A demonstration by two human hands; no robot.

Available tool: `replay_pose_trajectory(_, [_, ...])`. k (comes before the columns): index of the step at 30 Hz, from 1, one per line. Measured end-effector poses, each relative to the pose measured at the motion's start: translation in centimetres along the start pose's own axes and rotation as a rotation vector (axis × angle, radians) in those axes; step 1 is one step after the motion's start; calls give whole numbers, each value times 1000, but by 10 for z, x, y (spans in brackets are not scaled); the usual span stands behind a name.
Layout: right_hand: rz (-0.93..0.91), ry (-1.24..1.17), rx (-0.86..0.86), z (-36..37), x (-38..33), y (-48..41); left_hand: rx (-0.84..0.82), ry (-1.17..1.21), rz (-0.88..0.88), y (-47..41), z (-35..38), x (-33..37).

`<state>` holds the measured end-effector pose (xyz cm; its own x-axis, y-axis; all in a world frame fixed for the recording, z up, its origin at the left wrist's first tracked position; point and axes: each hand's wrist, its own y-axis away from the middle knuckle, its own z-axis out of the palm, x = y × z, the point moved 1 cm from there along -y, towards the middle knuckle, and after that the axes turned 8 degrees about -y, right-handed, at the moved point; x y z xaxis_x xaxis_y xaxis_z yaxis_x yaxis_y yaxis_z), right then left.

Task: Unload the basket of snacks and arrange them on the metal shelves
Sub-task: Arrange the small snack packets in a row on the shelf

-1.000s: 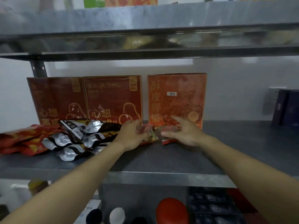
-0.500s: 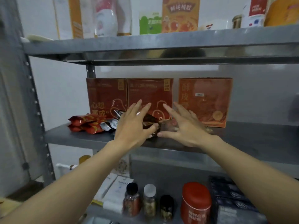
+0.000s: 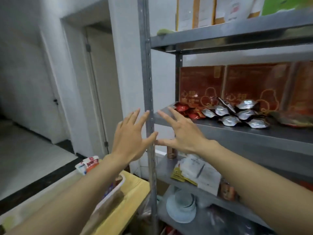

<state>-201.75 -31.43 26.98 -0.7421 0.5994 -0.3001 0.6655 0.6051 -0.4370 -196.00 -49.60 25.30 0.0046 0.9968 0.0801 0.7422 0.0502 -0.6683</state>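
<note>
At the left front corner of the middle metal shelf [image 3: 237, 133], both hands are now drawn back from the snacks they touched half a second earlier. Left hand [image 3: 130, 138] and right hand [image 3: 179, 133] hang before the upright post [image 3: 149, 82], fingers straight and spread, thumbs nearly meeting, holding nothing. On the shelf, red packets [image 3: 186, 110] lie at the left edge and silver packets [image 3: 237, 114] lie heaped just to their right. Red boxes [image 3: 201, 87] stand upright along the back edge. The view has swung left since the earlier frames, bringing into sight a doorway [image 3: 94, 82] and the white basket [image 3: 118, 185], which sits on a yellow surface [image 3: 133, 197] beneath the left forearm, with packets [image 3: 89, 164] standing in it.
</note>
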Motion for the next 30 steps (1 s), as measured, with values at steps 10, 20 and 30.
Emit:
replay_pose_trajectory(10, [-169, -78, -124, 133, -53, -118, -17, -105, -241, 12, 20, -164])
replay_pose_trajectory(20, [-101, -246, -409, 293, -43, -187, -266, -102, -471, 53, 113, -271])
replay_pose_trajectory(30, [213, -240, -673, 426, 4, -220, -601, 117, -723, 85, 242, -345])
